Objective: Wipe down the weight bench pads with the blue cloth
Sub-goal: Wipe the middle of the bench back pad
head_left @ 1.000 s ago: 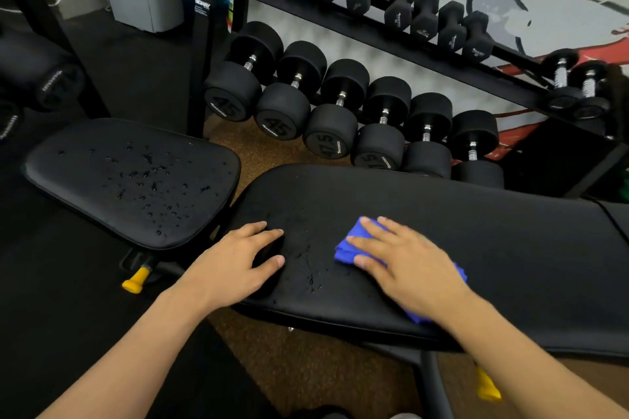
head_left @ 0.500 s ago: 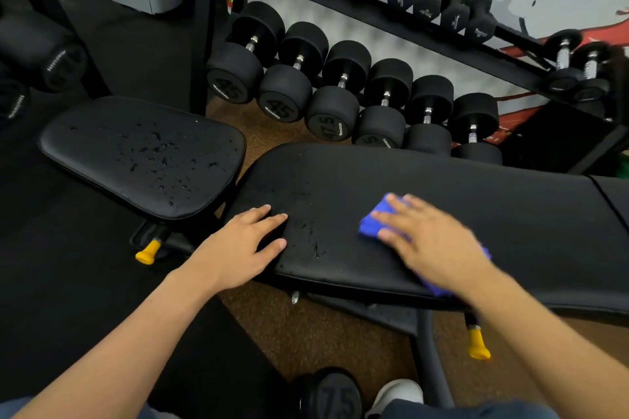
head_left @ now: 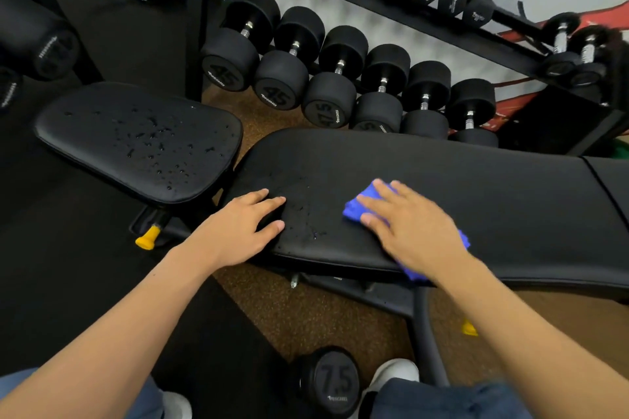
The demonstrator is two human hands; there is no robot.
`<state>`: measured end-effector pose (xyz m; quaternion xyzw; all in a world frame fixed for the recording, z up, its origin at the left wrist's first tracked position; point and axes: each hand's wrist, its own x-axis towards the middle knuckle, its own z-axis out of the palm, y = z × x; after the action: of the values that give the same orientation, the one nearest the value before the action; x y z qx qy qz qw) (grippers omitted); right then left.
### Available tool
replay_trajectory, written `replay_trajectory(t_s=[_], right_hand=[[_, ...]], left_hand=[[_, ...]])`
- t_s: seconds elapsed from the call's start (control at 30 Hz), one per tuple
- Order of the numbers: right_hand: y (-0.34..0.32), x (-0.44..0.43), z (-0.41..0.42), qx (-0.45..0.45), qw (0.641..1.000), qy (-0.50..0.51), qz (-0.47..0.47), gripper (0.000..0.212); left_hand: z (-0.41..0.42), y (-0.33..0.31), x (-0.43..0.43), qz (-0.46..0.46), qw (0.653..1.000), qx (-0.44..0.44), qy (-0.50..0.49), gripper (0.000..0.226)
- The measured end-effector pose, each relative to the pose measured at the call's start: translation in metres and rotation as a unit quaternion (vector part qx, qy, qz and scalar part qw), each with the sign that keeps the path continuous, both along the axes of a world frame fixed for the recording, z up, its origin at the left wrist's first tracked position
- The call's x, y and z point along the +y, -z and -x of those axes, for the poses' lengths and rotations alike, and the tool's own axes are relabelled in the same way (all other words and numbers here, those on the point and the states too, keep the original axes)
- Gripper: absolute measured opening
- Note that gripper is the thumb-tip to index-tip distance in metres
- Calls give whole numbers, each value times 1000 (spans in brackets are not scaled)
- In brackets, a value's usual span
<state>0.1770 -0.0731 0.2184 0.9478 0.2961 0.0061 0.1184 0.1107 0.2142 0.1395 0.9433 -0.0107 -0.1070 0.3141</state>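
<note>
The long back pad (head_left: 476, 187) looks dry toward three o'clock, while the seat pad (head_left: 102, 133), at ten o'clock from it, is beaded with water and untouched. Your left hand (head_left: 235, 231) rests on the long pad's nine o'clock end, fingers loosely apart, and your right hand (head_left: 412, 231) presses the blue cloth (head_left: 357, 209) flat, fingers straight and spread. The cloth has slid back toward nine o'clock, closing on the last droplets (head_left: 306, 214) between your hands, so this pad is likely nearly finished.
</note>
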Motion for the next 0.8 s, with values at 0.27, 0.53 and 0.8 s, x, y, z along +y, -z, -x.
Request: replay_trajectory(t_s=[0.27, 0.53, 0.8], right_hand=[[32, 48, 24, 15, 997, -68, 17, 55], [12, 17, -13, -22, 998, 56, 7, 48], [27, 47, 32, 46, 993, -104, -10, 55]], left_hand=[[6, 6, 1, 8, 1000, -10, 2, 58], [15, 6, 0, 4, 1000, -8, -7, 59], [10, 0, 19, -4, 999, 45, 8, 64]])
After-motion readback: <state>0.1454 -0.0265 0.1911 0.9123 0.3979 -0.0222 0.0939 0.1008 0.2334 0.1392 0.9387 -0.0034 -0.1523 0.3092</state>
